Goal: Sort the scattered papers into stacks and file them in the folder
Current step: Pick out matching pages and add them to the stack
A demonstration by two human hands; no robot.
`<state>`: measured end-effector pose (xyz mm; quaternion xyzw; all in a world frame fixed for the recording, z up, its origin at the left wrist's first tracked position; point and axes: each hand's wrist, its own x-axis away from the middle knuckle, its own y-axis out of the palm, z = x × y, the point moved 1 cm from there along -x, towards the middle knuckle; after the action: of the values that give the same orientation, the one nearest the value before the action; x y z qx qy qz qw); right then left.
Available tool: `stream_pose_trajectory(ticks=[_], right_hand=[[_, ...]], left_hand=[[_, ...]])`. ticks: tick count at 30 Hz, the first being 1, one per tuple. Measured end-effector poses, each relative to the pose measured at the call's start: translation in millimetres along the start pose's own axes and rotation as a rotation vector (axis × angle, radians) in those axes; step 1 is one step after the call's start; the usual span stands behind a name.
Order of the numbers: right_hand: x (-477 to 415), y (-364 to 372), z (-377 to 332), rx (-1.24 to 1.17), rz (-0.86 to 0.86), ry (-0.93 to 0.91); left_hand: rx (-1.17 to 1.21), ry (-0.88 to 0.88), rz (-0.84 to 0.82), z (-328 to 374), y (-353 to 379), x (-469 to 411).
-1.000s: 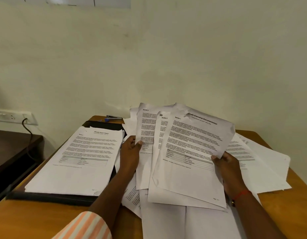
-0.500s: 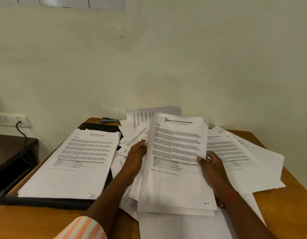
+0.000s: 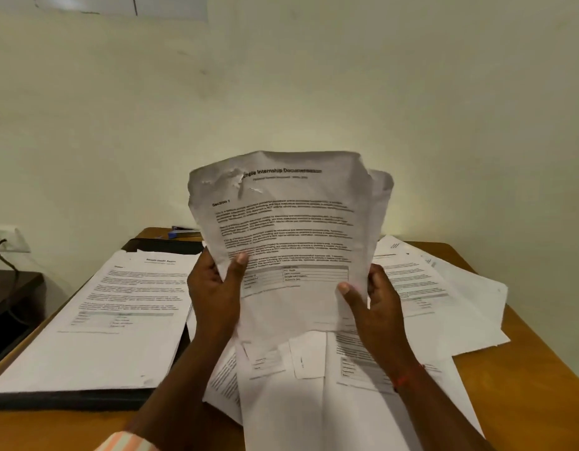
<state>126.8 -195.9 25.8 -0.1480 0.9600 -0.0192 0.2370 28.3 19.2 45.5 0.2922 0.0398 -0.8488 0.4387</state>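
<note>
Left hand [image 3: 213,294] and right hand [image 3: 376,307] hold a sheaf of printed pages [image 3: 288,222] upright over the worktop [image 3: 535,402].

Well to the left of the left hand lies a black folder [image 3: 86,398] with a squared stack of pages [image 3: 112,314] on it. Beyond that hand, by the wall, sits a small blue object [image 3: 184,233], too blurred to name. The left hand grips the sheaf's left edge, thumb curled over the front, with a striped sleeve [image 3: 125,444] at the forearm. The sheaf's top page is crumpled near its upper left corner. The right hand clamps the right edge the same way, a red thread [image 3: 408,377] round its wrist. Loose sheets [image 3: 444,304] overlap under both hands and spread out to the right of the right hand.
</note>
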Motion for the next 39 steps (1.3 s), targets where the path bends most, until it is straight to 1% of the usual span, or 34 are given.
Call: stream_pose_trajectory(ticks=[2, 4, 6, 9, 11, 14, 16, 18, 19, 20, 21, 22, 23, 24, 25, 26, 28, 30, 31, 32, 33, 35, 36, 37, 38, 39], right_hand=[[4, 4, 4, -0.014, 0.004, -0.023], [5, 6, 6, -0.012, -0.011, -0.027], [4, 7, 8, -0.012, -0.028, -0.014], [2, 5, 15, -0.022, 0.007, 0.038], [1, 5, 23, -0.001, -0.051, 0.075], [2, 10, 35, 0.237, -0.201, 0.054], [1, 9, 40, 0.283, -0.221, 0.066], [-2, 3, 38, 0.320, -0.160, 0.060], [-6, -3, 37, 0.376, -0.110, 0.047], [-10, -11, 36, 0.465, -0.048, 0.039], [-15, -23, 35, 0.611, 0.016, 0.046], [-18, -34, 37, 0.811, 0.067, 0.085], [-21, -45, 42, 1.010, 0.072, 0.168], [-22, -53, 47, 1.155, 0.032, 0.283], [-22, -59, 52, 1.232, -0.016, 0.388], [-20, -63, 57, 1.264, -0.044, 0.464], [-17, -69, 62, 1.294, -0.016, 0.520], [-18, -70, 59, 1.332, 0.052, 0.487], [-20, -66, 57, 1.323, 0.064, 0.434], [-22, -60, 54, 1.263, 0.048, 0.353], [-22, -49, 48, 1.151, 0.006, 0.249], [-12, -19, 35, 0.913, -0.151, 0.083], [-3, -2, 31, 0.895, -0.274, 0.031], [7, 14, 29, 0.940, -0.414, 0.012], [16, 28, 31, 0.998, -0.539, 0.033], [23, 37, 35, 1.050, -0.621, 0.078]], left_hand=[[0.003, 0.037, 0.019, 6, 4, 6], [-0.009, 0.024, -0.002, 5, 6, 8], [-0.052, -0.020, -0.046, -4, 6, 9], [-0.077, -0.091, -0.116, -18, 6, 12], [-0.066, -0.136, -0.154, -26, 8, 17], [-0.114, -0.202, -0.194, -36, 10, 20], [-0.128, -0.222, -0.167, -41, 9, 16], [-0.097, -0.225, -0.106, -43, 5, 12], [-0.085, -0.232, -0.073, -45, 2, 9], [-0.080, -0.249, -0.046, -48, -1, 6], [-0.076, -0.275, -0.022, -51, -3, 4], [-0.072, -0.305, -0.003, -56, -5, 2], [-0.061, -0.341, 0.016, -60, -7, 0], [-0.045, -0.376, 0.036, -66, -10, -2], [-0.022, -0.407, 0.052, -71, -12, -3], [0.003, -0.435, 0.064, -77, -14, -5], [0.040, -0.475, 0.077, -84, -18, -7], [0.083, -0.511, 0.100, -90, -20, -9], [0.103, -0.526, 0.116, -92, -20, -9], [0.121, -0.538, 0.125, -93, -19, -10], [0.130, -0.545, 0.129, -94, -20, -9], [0.135, -0.543, 0.128, -96, -20, -9], [0.135, -0.536, 0.126, -97, -20, -9], [0.137, -0.530, 0.126, -97, -20, -9], [0.140, -0.526, 0.127, -97, -20, -9], [0.145, -0.525, 0.128, -98, -20, -10]])
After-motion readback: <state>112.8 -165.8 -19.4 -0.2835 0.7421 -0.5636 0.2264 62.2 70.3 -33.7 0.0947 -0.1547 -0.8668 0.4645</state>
